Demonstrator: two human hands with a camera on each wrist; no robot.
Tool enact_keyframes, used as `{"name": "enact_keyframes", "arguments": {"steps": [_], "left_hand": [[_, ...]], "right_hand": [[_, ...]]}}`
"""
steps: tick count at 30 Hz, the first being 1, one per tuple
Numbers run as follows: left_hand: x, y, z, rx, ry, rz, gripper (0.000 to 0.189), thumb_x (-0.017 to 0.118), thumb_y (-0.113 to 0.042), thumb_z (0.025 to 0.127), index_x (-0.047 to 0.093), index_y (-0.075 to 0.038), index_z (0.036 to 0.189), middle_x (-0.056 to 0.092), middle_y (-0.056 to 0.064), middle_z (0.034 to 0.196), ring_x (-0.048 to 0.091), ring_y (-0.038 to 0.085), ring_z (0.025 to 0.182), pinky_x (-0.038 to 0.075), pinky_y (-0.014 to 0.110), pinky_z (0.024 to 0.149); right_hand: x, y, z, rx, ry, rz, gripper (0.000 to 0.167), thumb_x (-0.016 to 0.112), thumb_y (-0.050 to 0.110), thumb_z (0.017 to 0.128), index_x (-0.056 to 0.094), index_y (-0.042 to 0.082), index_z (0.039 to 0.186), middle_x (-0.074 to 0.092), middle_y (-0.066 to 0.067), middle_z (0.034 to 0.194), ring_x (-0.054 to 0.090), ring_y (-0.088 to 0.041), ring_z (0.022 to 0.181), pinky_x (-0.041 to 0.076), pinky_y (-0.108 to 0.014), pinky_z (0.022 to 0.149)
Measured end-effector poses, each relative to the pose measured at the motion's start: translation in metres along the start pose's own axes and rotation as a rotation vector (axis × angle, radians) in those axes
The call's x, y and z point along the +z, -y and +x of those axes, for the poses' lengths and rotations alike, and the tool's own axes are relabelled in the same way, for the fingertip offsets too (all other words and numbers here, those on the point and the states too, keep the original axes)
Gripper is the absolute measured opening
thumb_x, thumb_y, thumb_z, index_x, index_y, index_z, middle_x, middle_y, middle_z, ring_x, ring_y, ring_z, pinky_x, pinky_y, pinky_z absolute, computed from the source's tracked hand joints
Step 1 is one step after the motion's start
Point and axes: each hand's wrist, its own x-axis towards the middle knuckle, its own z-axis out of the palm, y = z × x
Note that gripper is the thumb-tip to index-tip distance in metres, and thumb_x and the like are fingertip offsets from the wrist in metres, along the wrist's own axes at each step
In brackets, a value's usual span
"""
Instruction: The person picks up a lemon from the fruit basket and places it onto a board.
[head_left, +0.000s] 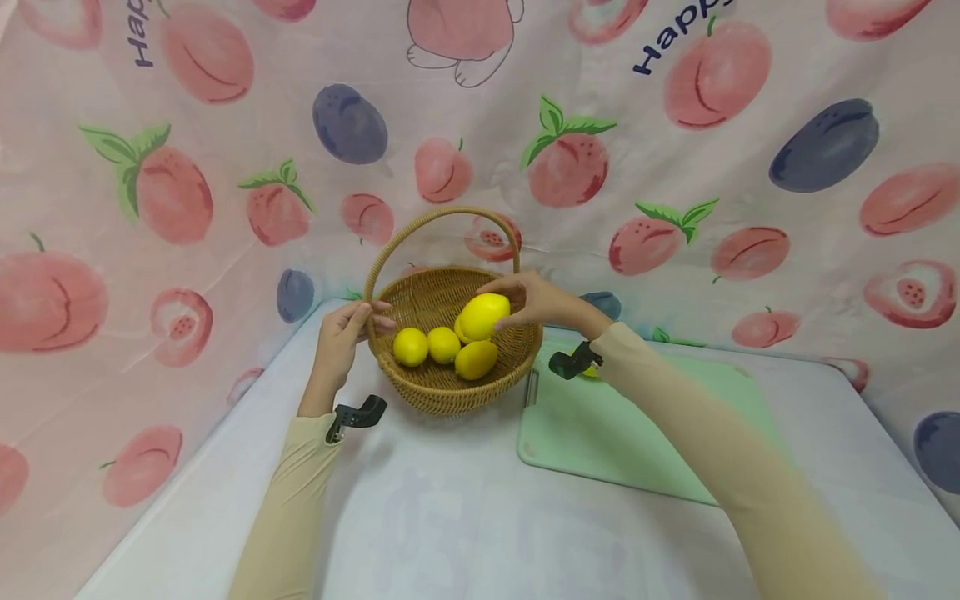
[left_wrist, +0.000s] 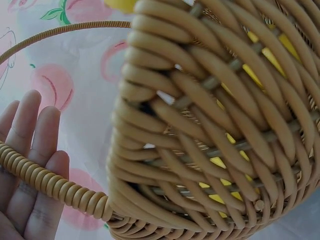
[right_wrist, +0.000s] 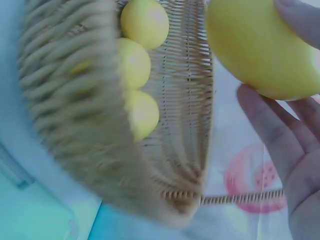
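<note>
A woven wicker basket (head_left: 450, 400) with an arched handle stands on the table, several yellow lemons (head_left: 411, 347) inside it. Above its right side, my right hand (head_left: 528, 300) holds another lemon (head_left: 484, 317) between thumb and fingers. In the right wrist view, this lemon (right_wrist: 265, 45) is large and close, and the fingers (right_wrist: 272, 125) support it from below. My left hand (head_left: 347, 333) is at the left foot of the handle, thumb in front and fingers behind. The left wrist view shows the handle (left_wrist: 60, 187) lying across the fingers (left_wrist: 42, 135); the thumb is hidden there.
A light green cutting board (head_left: 637, 450) lies right of the basket, under my right forearm. A yellow thing (head_left: 591, 372) on it is mostly hidden by the wrist camera (head_left: 573, 361). A fruit-printed cloth (head_left: 465, 108) hangs close behind the basket.
</note>
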Motion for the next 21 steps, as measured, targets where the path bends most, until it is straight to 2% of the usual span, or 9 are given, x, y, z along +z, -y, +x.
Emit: {"name": "enact_keyframes", "arguments": {"steps": [5, 14, 18, 21], "left_hand": [[0.001, 0.000, 0.001, -0.003, 0.001, 0.006, 0.038, 0.037, -0.018, 0.102, 0.058, 0.014, 0.107, 0.069, -0.015, 0.076, 0.068, 0.003, 0.076, 0.055, 0.018, 0.076], [0.001, 0.001, 0.001, -0.013, 0.000, 0.005, 0.043, 0.037, -0.020, 0.102, 0.054, 0.018, 0.110, 0.069, -0.016, 0.076, 0.068, 0.003, 0.077, 0.055, 0.018, 0.077], [0.001, 0.001, 0.001, -0.014, 0.001, 0.004, 0.041, 0.037, -0.020, 0.102, 0.056, 0.016, 0.109, 0.069, -0.015, 0.076, 0.068, 0.003, 0.077, 0.055, 0.018, 0.077], [0.000, 0.001, 0.001, -0.015, -0.003, 0.002, 0.036, 0.037, -0.020, 0.102, 0.062, 0.007, 0.104, 0.070, -0.015, 0.076, 0.069, 0.004, 0.076, 0.055, 0.018, 0.077]], "right_hand": [[-0.010, -0.009, -0.026, 0.033, -0.080, -0.018, 0.058, 0.076, 0.021, 0.079, 0.053, 0.011, 0.132, 0.053, -0.009, 0.134, 0.060, -0.026, 0.115, 0.053, -0.035, 0.092], [-0.029, -0.023, -0.075, 0.011, -0.169, -0.008, 0.060, 0.075, 0.018, 0.080, 0.051, 0.005, 0.133, 0.055, -0.015, 0.132, 0.061, -0.026, 0.109, 0.055, -0.031, 0.088], [-0.035, -0.031, -0.096, 0.036, -0.199, -0.017, 0.060, 0.075, 0.016, 0.080, 0.051, 0.003, 0.133, 0.055, -0.016, 0.131, 0.061, -0.018, 0.106, 0.055, -0.028, 0.088], [-0.038, -0.039, -0.110, 0.049, -0.220, -0.046, 0.058, 0.075, 0.016, 0.080, 0.052, 0.003, 0.132, 0.055, -0.017, 0.130, 0.061, -0.008, 0.103, 0.055, -0.026, 0.087]]}}
